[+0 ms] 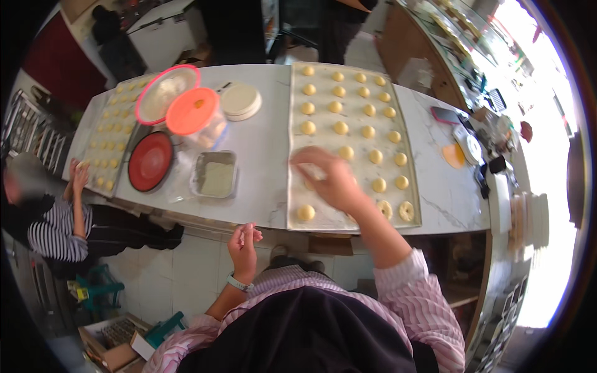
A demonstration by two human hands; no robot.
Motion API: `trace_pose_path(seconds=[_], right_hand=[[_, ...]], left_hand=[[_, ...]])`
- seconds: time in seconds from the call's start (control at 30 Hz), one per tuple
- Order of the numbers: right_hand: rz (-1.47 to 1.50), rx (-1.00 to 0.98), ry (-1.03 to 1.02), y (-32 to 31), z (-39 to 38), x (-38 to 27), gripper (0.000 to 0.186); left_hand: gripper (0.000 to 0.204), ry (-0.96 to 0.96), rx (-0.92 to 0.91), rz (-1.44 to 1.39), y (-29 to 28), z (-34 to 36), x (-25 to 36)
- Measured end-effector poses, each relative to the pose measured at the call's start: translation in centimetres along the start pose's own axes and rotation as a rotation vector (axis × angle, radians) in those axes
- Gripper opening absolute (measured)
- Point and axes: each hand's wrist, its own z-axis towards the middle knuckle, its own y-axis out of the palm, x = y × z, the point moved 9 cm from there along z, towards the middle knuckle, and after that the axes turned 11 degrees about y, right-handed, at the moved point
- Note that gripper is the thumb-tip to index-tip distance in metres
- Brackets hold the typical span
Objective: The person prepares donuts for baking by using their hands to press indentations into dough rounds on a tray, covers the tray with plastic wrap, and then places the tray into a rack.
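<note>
Over the left front part of a large baking tray [352, 222], my right hand [333, 177] is slightly blurred, its thumb and fingers apart. Rows of round yellow dough balls [375, 156] lie on the tray, some hidden under that hand and forearm. Two pieces at the near right corner look different: a dough piece with a dented middle [406, 211] and another beside it [385, 210]. My left hand [244, 247] hangs before the table's front edge, fingers curled in; whatever they may hold is hidden.
Left of the tray stand a square metal tin [214, 175], a red round pan [151, 161], an orange-lidded tub [193, 112] and a pink-rimmed bowl [144, 102]. A co-worker [59, 224] handles dough at a second tray [99, 184]. A kitchen scale [469, 147] lies at right.
</note>
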Motion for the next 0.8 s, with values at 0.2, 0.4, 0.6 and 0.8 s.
trace_pose_path(seconds=[0.2, 0.4, 0.6, 0.8], right_hand=[[-0.689, -0.752, 0.002, 23.9, 7.0, 1.3, 0.020], [-0.723, -0.727, -0.010, 28.0, 8.0, 4.5, 0.018], [-0.458, -0.544, -0.067, 16.7, 3.4, 1.0, 0.032], [-0.484, -0.197, -0.057, 10.5, -9.1, 2.9, 0.055]], left_hand=[[0.025, -0.060, 0.190, -0.044, -5.7, -0.4, 0.5], [0.030, -0.166, 0.217, -0.264, -8.7, -0.4, -0.6], [0.065, -0.505, -0.158, -0.706, -0.3, 1.5, 0.3], [0.079, -0.794, -0.358, -1.163, 10.4, 1.0, 1.7]])
